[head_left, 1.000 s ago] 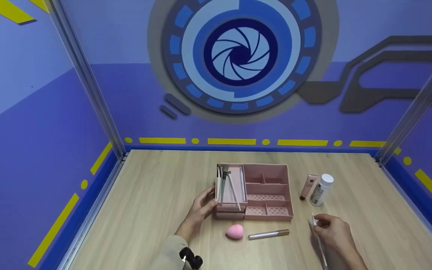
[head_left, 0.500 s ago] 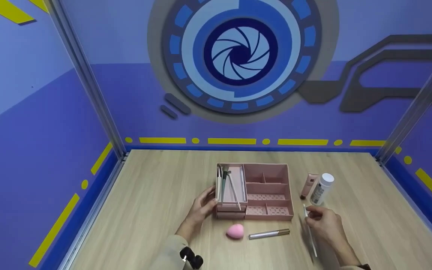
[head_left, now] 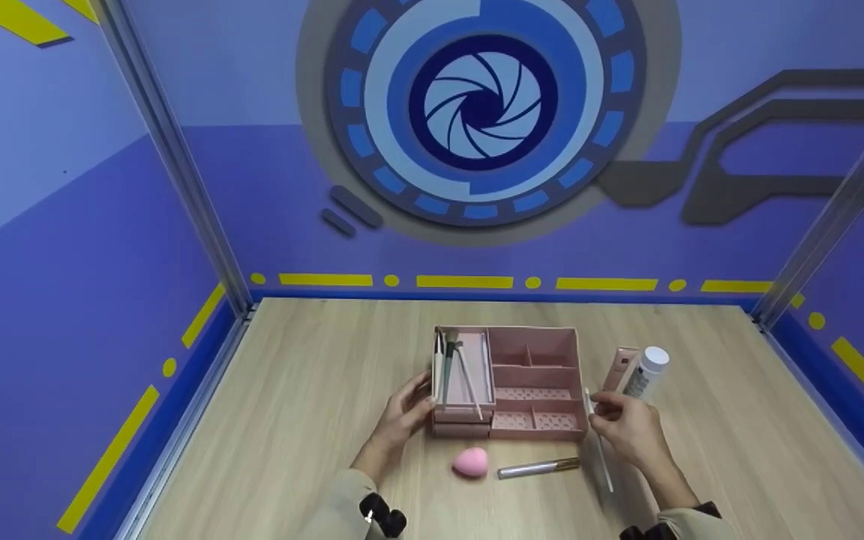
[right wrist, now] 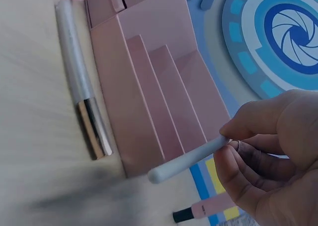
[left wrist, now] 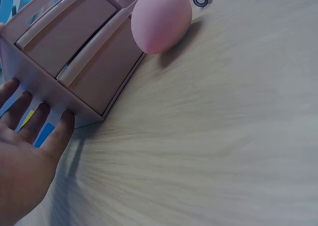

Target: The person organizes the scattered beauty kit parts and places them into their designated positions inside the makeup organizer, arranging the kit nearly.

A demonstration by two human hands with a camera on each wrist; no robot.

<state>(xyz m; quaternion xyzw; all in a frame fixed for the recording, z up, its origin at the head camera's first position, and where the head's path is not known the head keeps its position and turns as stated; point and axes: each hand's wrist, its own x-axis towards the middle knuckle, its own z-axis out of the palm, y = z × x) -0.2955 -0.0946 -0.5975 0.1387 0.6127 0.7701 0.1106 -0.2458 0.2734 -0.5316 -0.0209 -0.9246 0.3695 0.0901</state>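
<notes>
Beside the pink organizer, white stick, long axis roughly front-to-back.

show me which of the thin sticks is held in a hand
The white stick pinched in the right hand, by the box's right side; the other sticks lie on the box's left section, in neither hand.

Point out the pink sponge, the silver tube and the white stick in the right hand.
Sponge (left wrist: pixel 162 20): left wrist view, middle of its rounded side.
Tube (right wrist: pixel 77 72): right wrist view, on its silver barrel.
Stick (right wrist: pixel 190 158): right wrist view, middle of its visible length.
</notes>
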